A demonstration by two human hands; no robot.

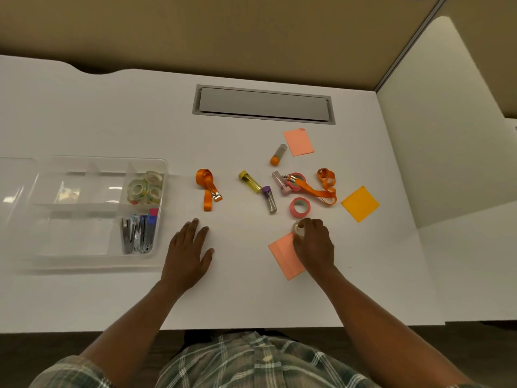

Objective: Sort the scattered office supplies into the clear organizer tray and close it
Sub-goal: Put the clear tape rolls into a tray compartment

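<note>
The clear organizer tray sits at the left with its lid folded open. It holds clear tape rolls and staplers in the right-hand compartments. My right hand is closed on a small clear tape roll beside a salmon sticky pad. My left hand lies flat on the desk, fingers apart, holding nothing. Scattered ahead are a pink tape roll, a second pink tape roll, two orange lanyards, and yellow, purple and orange tubes.
An orange sticky pad lies at the right and another salmon pad further back. A pink stapler rests by the lanyard. A grey cable hatch is set into the white desk. A partition wall rises at the right.
</note>
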